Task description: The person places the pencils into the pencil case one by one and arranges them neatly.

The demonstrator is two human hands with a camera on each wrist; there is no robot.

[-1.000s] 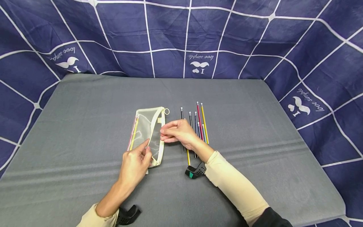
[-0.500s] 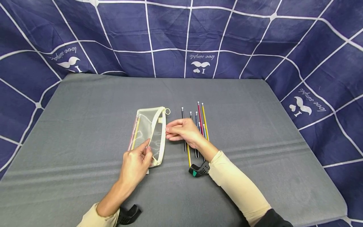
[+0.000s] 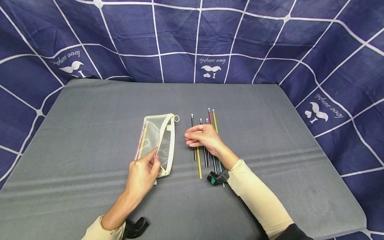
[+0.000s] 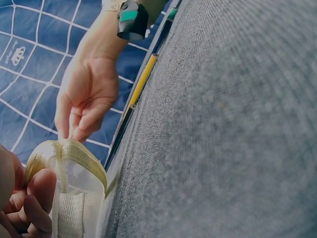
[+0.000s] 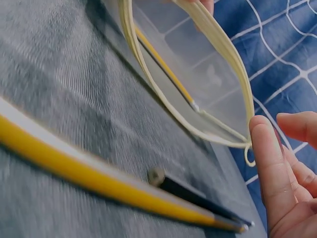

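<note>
Left hand [image 3: 144, 170] pinches the rim of a cream, see-through mesh zip pouch [image 3: 153, 130] between thumb and fingers. The pouch lies just beyond that hand's fingertips, its zipped mouth gaping toward the right hand [image 3: 205, 137]. Inside, along the side farthest from the right hand, lie a slim yellow pencil [image 3: 143, 139] and a slim pinkish-red one [image 3: 139, 141]. A round cream zip ring [image 3: 176, 118] sits at the pouch's far corner, ahead of the left hand.

Right hand hangs apart from the pouch, fingers loosely bent with a gap between thumb and forefinger — nothing in its hold. Slender loose pencils lie beneath and around it on the grey fabric-covered table [image 3: 270, 126]: a black pencil [image 3: 193, 120] partly under the fingers, a yellow-bodied pencil [image 3: 199, 163] pointing back toward the person, and a deep-red pencil [image 3: 209, 116] reaching out beyond the knuckles.
</note>
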